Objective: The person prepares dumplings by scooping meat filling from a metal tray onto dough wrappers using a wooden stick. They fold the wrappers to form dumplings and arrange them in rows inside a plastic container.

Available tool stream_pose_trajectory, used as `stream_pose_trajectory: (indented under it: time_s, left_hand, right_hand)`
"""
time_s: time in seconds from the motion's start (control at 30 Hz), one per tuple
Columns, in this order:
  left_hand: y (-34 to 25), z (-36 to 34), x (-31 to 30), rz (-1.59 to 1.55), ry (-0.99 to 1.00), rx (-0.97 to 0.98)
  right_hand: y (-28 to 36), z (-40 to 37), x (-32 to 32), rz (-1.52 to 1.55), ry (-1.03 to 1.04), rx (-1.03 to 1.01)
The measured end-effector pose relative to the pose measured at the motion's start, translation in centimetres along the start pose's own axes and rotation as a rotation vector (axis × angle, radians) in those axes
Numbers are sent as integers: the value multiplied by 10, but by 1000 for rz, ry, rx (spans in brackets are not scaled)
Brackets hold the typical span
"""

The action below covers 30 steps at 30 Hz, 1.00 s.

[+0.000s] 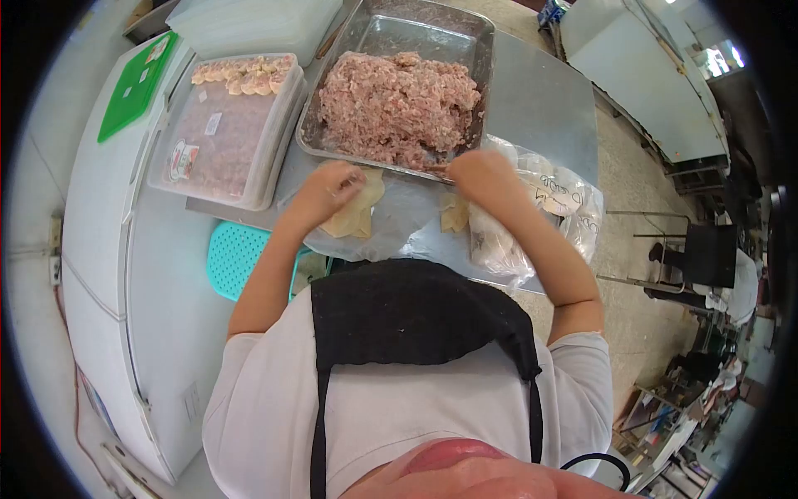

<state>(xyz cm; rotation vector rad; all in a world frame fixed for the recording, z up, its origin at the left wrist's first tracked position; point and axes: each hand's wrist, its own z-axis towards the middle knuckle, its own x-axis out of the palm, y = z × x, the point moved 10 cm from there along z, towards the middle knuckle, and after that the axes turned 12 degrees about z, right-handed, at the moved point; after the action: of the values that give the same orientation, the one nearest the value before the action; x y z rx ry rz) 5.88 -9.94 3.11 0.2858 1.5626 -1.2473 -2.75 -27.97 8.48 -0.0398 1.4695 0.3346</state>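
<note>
A metal tray (490, 79) holds a large mound of raw ground meat (399, 104). At its near edge my right hand (482, 173) is closed round what looks like a thin brown stick-like tool (435, 168), mostly hidden by the fingers. My left hand (331, 187) is curled shut just in front of the tray, above pale dough wrappers (357, 218); whatever lies inside its fingers is hidden. More wrappers (454, 214) lie below my right hand. Beside my right forearm sits a clear plastic bag (573, 195) with round pale contents and dark lettering.
On the left, a lidded plastic box (224, 125) with filled dumplings stands beside a white freezer (91, 216) bearing a green lid (137, 87). A turquoise stool (237, 258) is under the steel table (549, 108). Another white chest (644, 75) stands at the right.
</note>
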Motion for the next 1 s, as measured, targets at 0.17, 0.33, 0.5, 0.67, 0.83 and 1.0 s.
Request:
stream_pose_trajectory:
  time_s: [0.17, 0.33, 0.5, 0.67, 0.83, 1.0]
  left_hand:
    - [-10, -12, 19, 297, -348, 49]
    - [9, -8, 9, 225, -162, -208]
    - [15, -20, -32, 57, -346, -244]
    - [42, -21, -34, -385, -257, -382]
    - [55, -22, -38, -873, -351, -448]
    - [26, -14, -102, -154, -350, -132]
  right_hand:
    - [-49, 28, -22, -49, 190, 156]
    - [-3, 27, 50, 259, -13, -88]
    - [-37, 25, 27, 540, -26, 132]
    - [-19, 61, 26, 164, 37, 91]
    - [5, 59, 59, 307, 23, 88]
    - [-25, 45, 47, 626, 81, 317]
